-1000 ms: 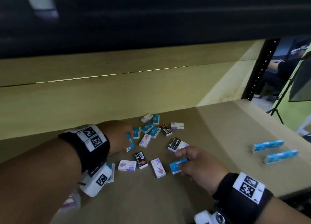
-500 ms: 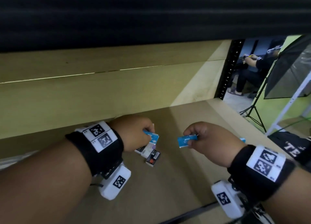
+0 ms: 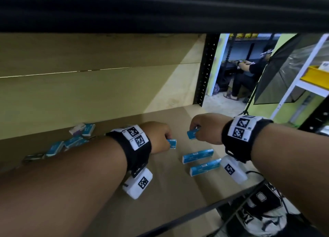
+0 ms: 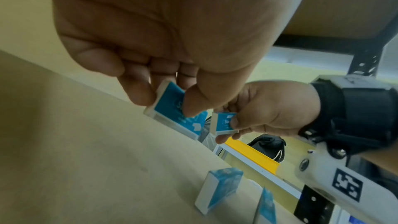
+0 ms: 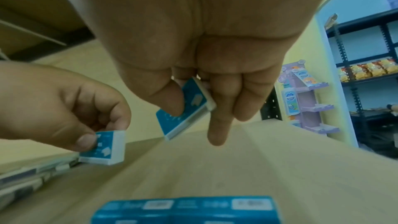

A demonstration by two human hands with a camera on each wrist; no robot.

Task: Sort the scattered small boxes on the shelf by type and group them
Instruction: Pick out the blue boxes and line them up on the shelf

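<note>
My left hand (image 3: 168,141) pinches a small blue box (image 3: 172,144) just above the cardboard shelf (image 3: 160,192). My right hand (image 3: 195,130) pinches another blue box (image 3: 192,134) a little to its right and higher. In the left wrist view thumb and fingers clamp the first blue box (image 4: 172,108), its lower edge near the shelf. In the right wrist view the second blue box (image 5: 185,108) hangs tilted in the air. Two rows of blue boxes (image 3: 197,155) (image 3: 204,169) stand on edge below my right hand. The scattered mixed boxes (image 3: 71,142) lie far left, partly hidden by my left forearm.
A black perforated upright (image 3: 204,67) ends the shelf on the right; a black front rail (image 3: 195,212) runs along its near edge. A dark shelf board hangs low overhead. Beyond, a seated person (image 3: 249,73), a softbox (image 3: 284,67) and a yellow bin (image 3: 315,76).
Both hands lifted a blue box each from the scattered pile and carried them right, over to the two rows of blue boxes. The view swung right with them.
</note>
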